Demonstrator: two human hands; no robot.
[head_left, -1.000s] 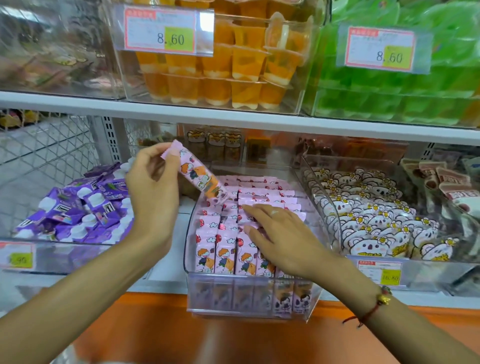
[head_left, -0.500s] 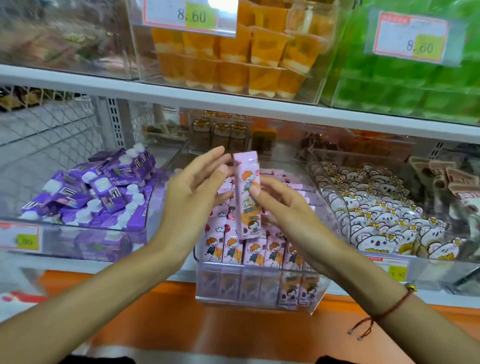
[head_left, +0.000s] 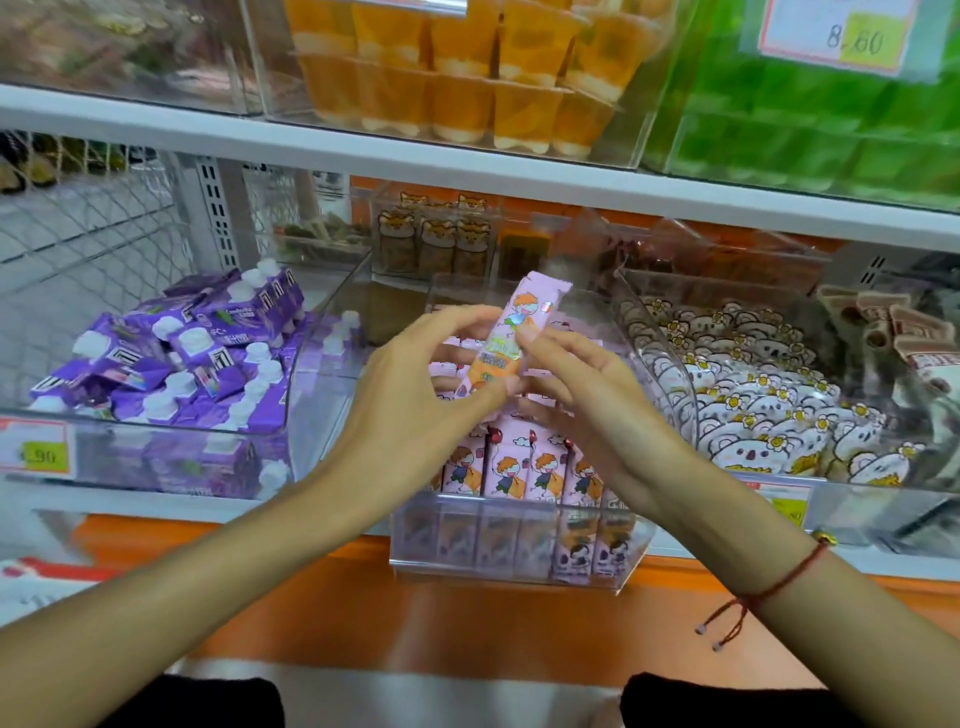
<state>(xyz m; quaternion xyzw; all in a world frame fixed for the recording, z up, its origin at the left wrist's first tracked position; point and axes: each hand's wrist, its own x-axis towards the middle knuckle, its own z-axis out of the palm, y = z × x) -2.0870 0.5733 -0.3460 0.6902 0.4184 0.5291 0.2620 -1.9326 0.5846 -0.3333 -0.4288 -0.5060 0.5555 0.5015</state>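
Pink packet (head_left: 511, 340) pinched between both hands, above bin rim (head_left: 514, 577).

- thin red string bracelet (head_left: 789, 571) round the wrist of the right hand (head_left: 597, 415)
- little gold bead (head_left: 825, 538) threaded on it
- two loose cord ends (head_left: 717, 646) dangle off, each tipped with a tiny pale bead
- forearms bare, something black (head_left: 192, 701) worn lower down
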